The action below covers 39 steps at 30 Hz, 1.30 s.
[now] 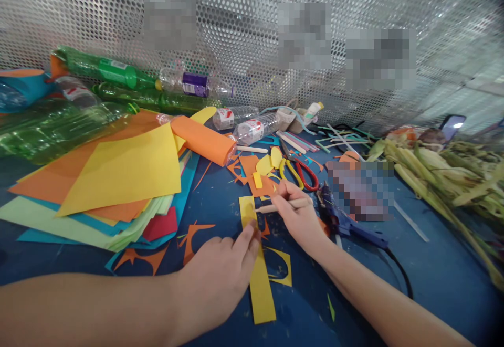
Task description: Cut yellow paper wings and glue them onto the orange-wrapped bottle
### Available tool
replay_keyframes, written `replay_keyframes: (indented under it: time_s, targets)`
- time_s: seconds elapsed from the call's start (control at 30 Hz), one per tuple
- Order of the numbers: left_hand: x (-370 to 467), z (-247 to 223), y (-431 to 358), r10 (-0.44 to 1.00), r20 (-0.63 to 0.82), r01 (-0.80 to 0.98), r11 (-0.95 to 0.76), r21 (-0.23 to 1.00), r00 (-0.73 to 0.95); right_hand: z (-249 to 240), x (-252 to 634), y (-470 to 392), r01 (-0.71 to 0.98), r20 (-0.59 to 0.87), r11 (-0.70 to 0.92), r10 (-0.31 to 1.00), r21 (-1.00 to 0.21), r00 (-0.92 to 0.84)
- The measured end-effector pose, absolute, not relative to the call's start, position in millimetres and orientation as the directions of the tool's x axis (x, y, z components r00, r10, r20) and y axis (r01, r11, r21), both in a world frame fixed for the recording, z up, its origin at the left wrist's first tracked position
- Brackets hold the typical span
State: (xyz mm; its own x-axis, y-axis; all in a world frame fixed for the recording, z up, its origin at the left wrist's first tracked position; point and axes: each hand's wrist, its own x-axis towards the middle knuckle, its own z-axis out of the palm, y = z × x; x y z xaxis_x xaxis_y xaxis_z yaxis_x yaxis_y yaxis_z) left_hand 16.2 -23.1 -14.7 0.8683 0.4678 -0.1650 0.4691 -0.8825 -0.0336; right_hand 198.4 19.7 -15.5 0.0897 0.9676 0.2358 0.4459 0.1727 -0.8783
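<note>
Yellow paper strip (pixel 258 263) lies flat on the blue counter (pixel 433 279), long axis running away from me, near centre. I see my left hand (pixel 220 279) palm down with loosely spread fingers; fingertips (pixel 252 231) press the strip's upper part. Nothing gripped there, just pinning it.

Right hand (pixel 299 216) is pinched around a thin pale wooden stick (pixel 277 207), held roughly level, its tip touching the strip's top end just beside the left fingertips.

Labels: none legible. Clear plastic bottle with purple label (pixel 195 84), green plastic bottle with green label (pixel 106 69), and small clear bottles with red-and-white labels (pixel 254 127) lie on their sides along the perforated metal wall (pixel 244 32); print too small to read.

Nearby: blue glue gun (pixel 348 223) with black cord, just right of my right hand. Red-handled scissors (pixel 307 175) and yellow-handled scissors (pixel 289 172) beyond the right hand. Orange paper roll (pixel 205 139) rests on a fanned stack of coloured paper sheets (pixel 114 179), left. Orange and yellow offcuts scattered around the strip. Pile of green stalks (pixel 441 179) far right.
</note>
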Motion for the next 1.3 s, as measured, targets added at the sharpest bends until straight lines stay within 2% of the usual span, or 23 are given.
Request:
replay_keyframes:
  time_s: [0.13, 0.3, 0.47, 0.7, 0.9, 1.17, 1.3]
  targets:
    - [16.6, -17.1, -23.9, 0.475, -0.135, 0.475, -0.879, -0.040, 0.869, -18.2, 198.8, 20.9, 0.403, 0.229, 0.165, 0.966, -0.900, 0.117]
    - [16.2, -19.1, -24.3, 0.480, -0.138, 0.478, -0.877, -0.045, 0.867, -17.6, 196.7, 20.2, 0.221, 0.150, 0.110, 0.973, -0.969, 0.176]
    - [16.2, -18.4, -24.3, 0.482, -0.137, 0.480, -0.876, -0.044, 0.866, -15.4, 192.0, 18.2, 0.297, 0.115, 0.103, 0.993, -0.949, 0.022]
    - [16.5, -14.6, -24.0, 0.482, -0.131, 0.478, -0.876, -0.059, 0.866, -17.2, 191.5, 17.8, 0.304, 0.056, 0.051, 0.998, -0.951, 0.007]
    - [16.2, -14.3, -24.4, 0.480, -0.128, 0.476, -0.877, -0.059, 0.868, -18.0, 190.8, 18.0, 0.297, 0.060, 0.067, 0.998, -0.953, -0.032]
    - [15.2, -15.5, -25.1, 0.484, -0.128, 0.483, -0.874, -0.043, 0.865, -17.4, 190.1, 17.8, 0.309, 0.053, 0.064, 0.998, -0.949, -0.042]
    - [15.2, -18.4, -25.4, 0.483, -0.103, 0.480, -0.876, -0.046, 0.870, -14.7, 191.3, 16.5, 0.339, 0.100, 0.071, 0.993, -0.938, 0.069]
